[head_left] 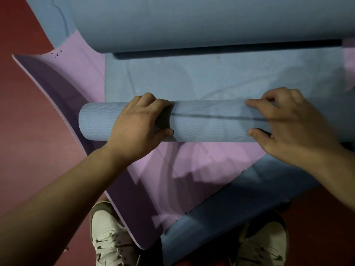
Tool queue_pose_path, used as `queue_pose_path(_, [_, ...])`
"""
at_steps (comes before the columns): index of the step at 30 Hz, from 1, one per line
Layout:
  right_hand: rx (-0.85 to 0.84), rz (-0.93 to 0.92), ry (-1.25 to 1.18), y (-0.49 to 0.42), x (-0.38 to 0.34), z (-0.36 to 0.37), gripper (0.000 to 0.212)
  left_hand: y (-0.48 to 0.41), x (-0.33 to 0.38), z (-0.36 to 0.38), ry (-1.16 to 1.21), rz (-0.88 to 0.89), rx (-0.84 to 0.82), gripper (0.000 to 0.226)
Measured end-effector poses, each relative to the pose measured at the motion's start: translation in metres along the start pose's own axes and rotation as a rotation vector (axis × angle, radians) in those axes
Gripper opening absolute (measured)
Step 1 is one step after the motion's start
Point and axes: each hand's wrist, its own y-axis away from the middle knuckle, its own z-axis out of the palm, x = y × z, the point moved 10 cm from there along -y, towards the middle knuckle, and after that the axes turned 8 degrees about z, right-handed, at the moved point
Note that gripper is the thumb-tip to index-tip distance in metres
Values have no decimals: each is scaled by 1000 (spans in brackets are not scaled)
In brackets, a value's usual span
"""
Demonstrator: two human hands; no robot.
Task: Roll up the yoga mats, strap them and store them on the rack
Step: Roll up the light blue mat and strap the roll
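Note:
A blue yoga mat is partly rolled into a tight roll (pixel 209 121) lying crosswise in front of me. Its flat blue part (pixel 211 77) stretches away beyond the roll. My left hand (pixel 138 121) grips the roll left of its middle, fingers curled over the top and thumb at the near side. My right hand (pixel 292 121) holds the roll's right end the same way, fingertips on top. Under the blue mat lies a pink mat (pixel 182 166), its left edge curling up.
A second blue mat (pixel 192 22) curves over the far side, casting a dark shadow. Another blue sheet (pixel 230 208) lies at the lower right. My two white sneakers (pixel 107 240) stand at the bottom on the red floor (pixel 25 131).

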Motion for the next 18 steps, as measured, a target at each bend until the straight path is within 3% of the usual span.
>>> queue_pose_path(3, [8, -21, 16, 0, -4, -2, 68, -3, -3, 4, -71, 27, -48, 72])
queue_pose_path(6, [-21, -22, 26, -2, -6, 3, 91, -7, -4, 15, -146, 30, -155, 102])
queue_pose_path(9, [-67, -9, 81, -7, -7, 13, 108, -12, -2, 17, -211, 7, -134, 106])
queue_pose_path(13, [-28, -15, 39, -14, -10, 6, 98, -15, -2, 8, -165, 22, -37, 93])
queue_pose_path(18, [-15, -15, 44, -13, -10, -5, 89, -14, 0, 1, -131, 32, -38, 95])
